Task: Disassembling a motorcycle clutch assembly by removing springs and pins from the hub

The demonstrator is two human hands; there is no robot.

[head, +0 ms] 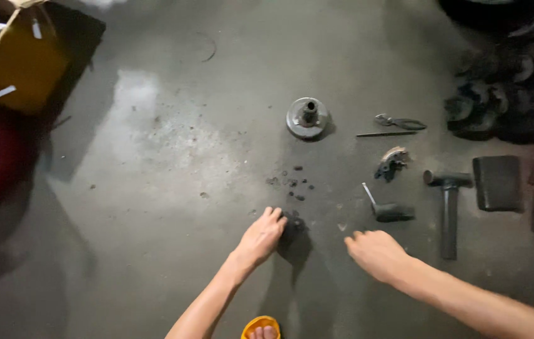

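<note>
at the floor's left edge sits a yellow box (19, 59). my left hand (262, 235) cups a small dark part (292, 227), fingers curled on it. loose bits (292, 181) are scattered beyond, and a round metal hub (307, 117) stands apart. my right hand (375, 252) hovers empty, half-curled. a hammer (448, 207) lies right, clear of both.

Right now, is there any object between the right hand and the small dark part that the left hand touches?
Nothing visible does. Bare concrete floor lies between the right hand and the dark part under the left hand.
</note>
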